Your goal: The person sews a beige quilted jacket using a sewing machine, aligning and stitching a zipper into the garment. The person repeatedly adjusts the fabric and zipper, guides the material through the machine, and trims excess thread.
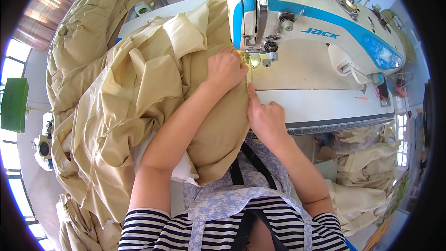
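Beige fabric (213, 130) is draped over the left of a white-and-blue sewing machine (297, 9). My left hand (225, 67) is closed on the fabric just left of the presser foot (245, 59), fingertips bunched beside it. A narrow pale zipper-like strip (249, 76) runs from the foot toward me along the fabric's right edge. My right hand (267, 118) holds that strip below the foot, index finger extended along it and other fingers curled; what its thumb grips is partly hidden.
The white table (320, 107) has a ruler strip (325, 123) along its front edge and a small orange tool (362, 98) at right. Piles of beige cloth (362, 172) lie below right, with more (97, 9) at back left. A green box (14, 104) is at far left.
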### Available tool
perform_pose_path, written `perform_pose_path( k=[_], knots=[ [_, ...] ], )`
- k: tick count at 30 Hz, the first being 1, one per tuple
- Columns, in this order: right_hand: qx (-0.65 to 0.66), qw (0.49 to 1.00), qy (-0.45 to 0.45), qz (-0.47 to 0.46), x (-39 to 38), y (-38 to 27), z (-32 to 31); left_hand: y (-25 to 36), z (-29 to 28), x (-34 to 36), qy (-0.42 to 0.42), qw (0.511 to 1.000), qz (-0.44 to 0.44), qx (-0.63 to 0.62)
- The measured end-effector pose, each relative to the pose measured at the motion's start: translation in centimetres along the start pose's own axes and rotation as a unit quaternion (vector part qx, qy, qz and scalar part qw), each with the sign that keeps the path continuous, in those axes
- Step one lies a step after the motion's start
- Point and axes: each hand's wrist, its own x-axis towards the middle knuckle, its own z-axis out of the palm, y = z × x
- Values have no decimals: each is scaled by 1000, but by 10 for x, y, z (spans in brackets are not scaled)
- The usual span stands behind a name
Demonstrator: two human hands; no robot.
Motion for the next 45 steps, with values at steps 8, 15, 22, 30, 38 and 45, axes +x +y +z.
perform_pose_path(
  k=[8,15,22,30,38,45],
  knots=[
    [-15,1000,7,2,0,-1,1,-18,38,13,112,993,14,33],
    [262,960,-7,98,-21,-4,-29,-5,-42,-11,31,995,40,-84],
    [643,721,-254,52,-58,8,-59,20,-66,-95,-23,973,177,-150],
    [199,944,53,-257,-20,28,-24,15,-63,-79,92,972,102,-191],
    [161,914,32,-372,-11,35,-16,-1,-50,-60,44,941,306,-139],
    [293,891,-4,-348,-13,43,-19,-8,-44,-56,12,933,334,-136]
  ],
)
